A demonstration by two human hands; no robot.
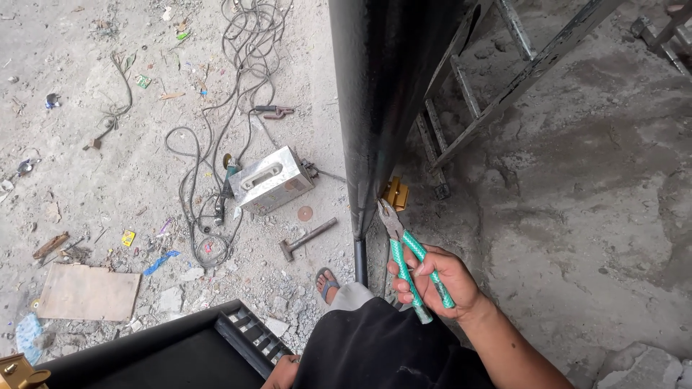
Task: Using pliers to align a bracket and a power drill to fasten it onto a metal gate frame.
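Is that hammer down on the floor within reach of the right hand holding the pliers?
Probably not as things stand. The right hand is full with the green-handled pliers, up beside the black panel, and the hammer lies well below on the rubble floor, on the far side of the panel's edge.

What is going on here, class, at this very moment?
A person looks down from a height at a rubble-strewn concrete floor. Their right hand grips green-handled pliers, jaws pointing at the edge of a tall black metal panel. The left hand is barely visible at a black frame. Below lie a grey welding machine, tangled cables, a hammer and a ladder.
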